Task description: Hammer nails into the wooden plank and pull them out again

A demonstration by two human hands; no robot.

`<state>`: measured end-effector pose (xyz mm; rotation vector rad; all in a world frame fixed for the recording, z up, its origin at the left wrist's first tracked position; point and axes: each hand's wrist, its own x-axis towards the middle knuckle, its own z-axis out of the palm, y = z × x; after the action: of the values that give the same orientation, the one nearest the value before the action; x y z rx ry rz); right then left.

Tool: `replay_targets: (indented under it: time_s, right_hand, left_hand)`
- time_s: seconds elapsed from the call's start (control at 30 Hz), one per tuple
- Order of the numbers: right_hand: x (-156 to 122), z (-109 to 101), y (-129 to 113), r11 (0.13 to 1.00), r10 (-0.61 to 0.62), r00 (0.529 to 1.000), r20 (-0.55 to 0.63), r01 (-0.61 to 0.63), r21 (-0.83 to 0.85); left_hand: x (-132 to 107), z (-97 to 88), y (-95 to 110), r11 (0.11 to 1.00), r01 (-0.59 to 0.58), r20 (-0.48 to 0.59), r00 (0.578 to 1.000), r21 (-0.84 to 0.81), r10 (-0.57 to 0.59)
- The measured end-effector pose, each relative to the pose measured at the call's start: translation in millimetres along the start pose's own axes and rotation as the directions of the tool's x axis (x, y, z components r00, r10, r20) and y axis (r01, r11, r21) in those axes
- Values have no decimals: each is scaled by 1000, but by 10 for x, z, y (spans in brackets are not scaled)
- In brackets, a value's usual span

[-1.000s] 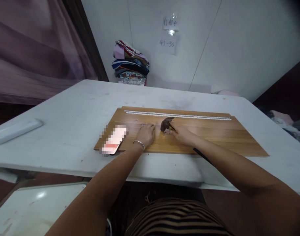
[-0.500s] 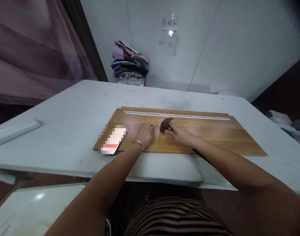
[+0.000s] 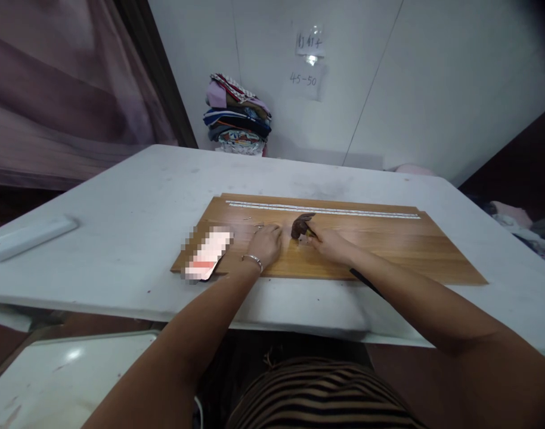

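A wooden board (image 3: 389,247) lies on a white table (image 3: 129,202). My right hand (image 3: 328,243) is closed round a hammer just below its dark head (image 3: 301,224), which rests low over the board; the black handle end (image 3: 366,282) sticks out under my forearm. My left hand (image 3: 266,244), with a bracelet on the wrist, lies curled on the board just left of the hammer head, fingertips pinched on something too small to name. Small nails (image 3: 257,225) lie beside it. A pale strip (image 3: 321,210) runs along the board's far edge.
A blurred phone-like object (image 3: 206,255) lies on the board's left end. A white flat bar (image 3: 28,237) sits at the table's left edge. Folded clothes (image 3: 237,116) are stacked against the wall behind. A second white surface (image 3: 67,375) is at lower left.
Almost nothing: both hands and the hammer head stay in place on the board, with only a slight shift of the camera.
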<state>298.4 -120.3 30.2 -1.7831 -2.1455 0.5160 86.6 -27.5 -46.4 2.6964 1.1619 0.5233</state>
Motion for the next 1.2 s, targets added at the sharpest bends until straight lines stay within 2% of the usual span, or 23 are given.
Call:
replay_targets:
  time_s: [0.1,0.33,0.63,0.97,1.1,1.17,1.2]
  right_hand:
    - [-4,3,-7,996,69,997,35,-70,46]
    - [-7,-43,-62,990,108,992,63,-113,83]
    - [5,-14,25,988,118,992,51,-122,91]
    - [-2,50,46,984,67,997,28,-71,162]
    - [1,70,118,984,74,997,-10,-71,164]
    - [6,76,181,984,69,997,-34,-62,164]
    - [9,76,216,985,68,996,-57,-58,161]
  left_hand:
    - [5,1,2,1000,-4,2,1000,2,4]
    - [6,7,7,1000,9,23,1000,20,-10]
    - [-14,-71,67,999,50,49,998,15,-51]
    - [-29,-107,99,995,94,38,995,24,-95]
    - [-50,-131,54,981,177,-32,983,-78,-180]
    - [-74,-118,-12,949,244,-124,954,-199,-271]
    - [-86,-101,-53,921,277,-184,925,-273,-333]
